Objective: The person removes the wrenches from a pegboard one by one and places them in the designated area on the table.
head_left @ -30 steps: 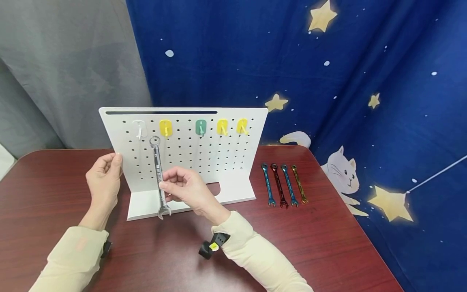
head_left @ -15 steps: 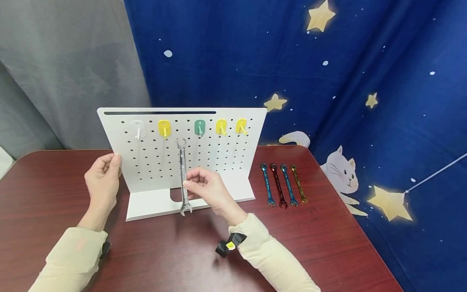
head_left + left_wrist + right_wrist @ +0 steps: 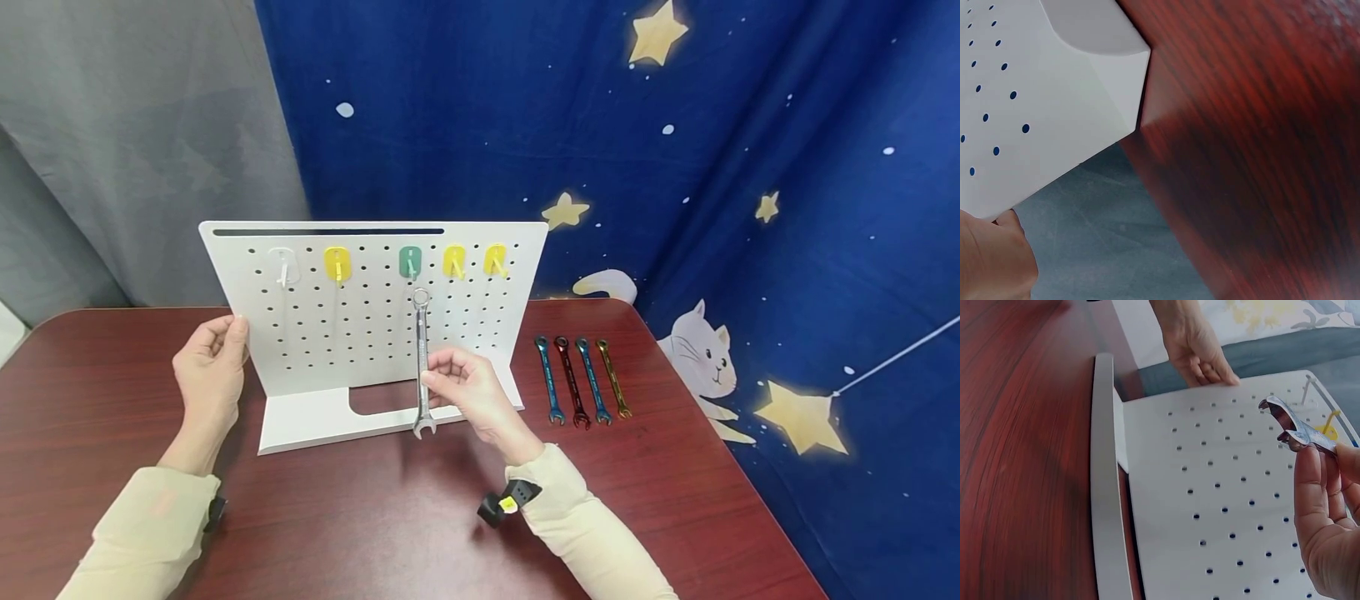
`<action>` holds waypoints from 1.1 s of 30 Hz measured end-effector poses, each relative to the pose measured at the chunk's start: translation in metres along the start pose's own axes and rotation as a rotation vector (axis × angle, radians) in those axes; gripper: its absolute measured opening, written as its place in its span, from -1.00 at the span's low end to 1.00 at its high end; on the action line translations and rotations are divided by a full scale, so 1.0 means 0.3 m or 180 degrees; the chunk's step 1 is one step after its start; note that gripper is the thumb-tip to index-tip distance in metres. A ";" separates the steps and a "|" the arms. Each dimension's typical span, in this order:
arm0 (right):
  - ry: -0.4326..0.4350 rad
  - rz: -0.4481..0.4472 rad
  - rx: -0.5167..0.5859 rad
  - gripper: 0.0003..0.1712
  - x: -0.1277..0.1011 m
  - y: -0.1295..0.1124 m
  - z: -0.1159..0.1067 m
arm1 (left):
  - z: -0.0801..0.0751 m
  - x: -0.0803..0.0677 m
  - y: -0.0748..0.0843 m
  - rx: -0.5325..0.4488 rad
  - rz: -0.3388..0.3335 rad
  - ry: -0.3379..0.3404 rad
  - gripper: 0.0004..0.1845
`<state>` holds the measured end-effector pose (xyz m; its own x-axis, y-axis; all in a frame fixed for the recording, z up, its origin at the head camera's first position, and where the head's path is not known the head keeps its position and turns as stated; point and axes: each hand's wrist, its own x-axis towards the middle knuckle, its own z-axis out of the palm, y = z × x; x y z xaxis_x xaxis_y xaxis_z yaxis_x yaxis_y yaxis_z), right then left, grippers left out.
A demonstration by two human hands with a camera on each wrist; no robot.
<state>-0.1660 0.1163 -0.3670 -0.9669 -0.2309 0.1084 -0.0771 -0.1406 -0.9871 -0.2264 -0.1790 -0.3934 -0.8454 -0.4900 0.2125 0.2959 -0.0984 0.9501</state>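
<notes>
My right hand (image 3: 472,390) pinches a silver combination wrench (image 3: 422,342) by its shank, ring end up and open end down. The wrench is upright in front of the white pegboard (image 3: 322,333), its ring just below the green hook (image 3: 410,262). In the right wrist view the open end of the wrench (image 3: 1288,422) sticks out past the fingers. With thumb and curled fingers, my left hand (image 3: 212,367) grips the pegboard's left edge. A clear hook (image 3: 283,267) and a yellow hook (image 3: 338,265) are on the board's left, with two more yellow hooks on its right.
Right of the pegboard lie several wrenches in a row: a blue wrench (image 3: 551,381), a red wrench (image 3: 573,383), a second blue wrench (image 3: 595,382) and a gold wrench (image 3: 614,379). The dark red table (image 3: 337,517) ends at a blue curtain (image 3: 465,108).
My right hand has carried the silver wrench rightward across the pegboard, from between the clear and left yellow hooks to below the green one. My left hand stays at the board's edge.
</notes>
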 end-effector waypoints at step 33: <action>0.0862 -0.0111 -0.0366 -0.83 -0.090 -0.028 -0.366 | 0.005 -0.002 0.002 0.0091 0.0026 0.0019 -0.92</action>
<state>-0.1661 0.2294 -0.3747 -0.9917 0.0397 0.1221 -0.1233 -0.0305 -0.9919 -0.2263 -0.1776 -0.3926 -0.8404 -0.4959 0.2189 0.2898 -0.0697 0.9546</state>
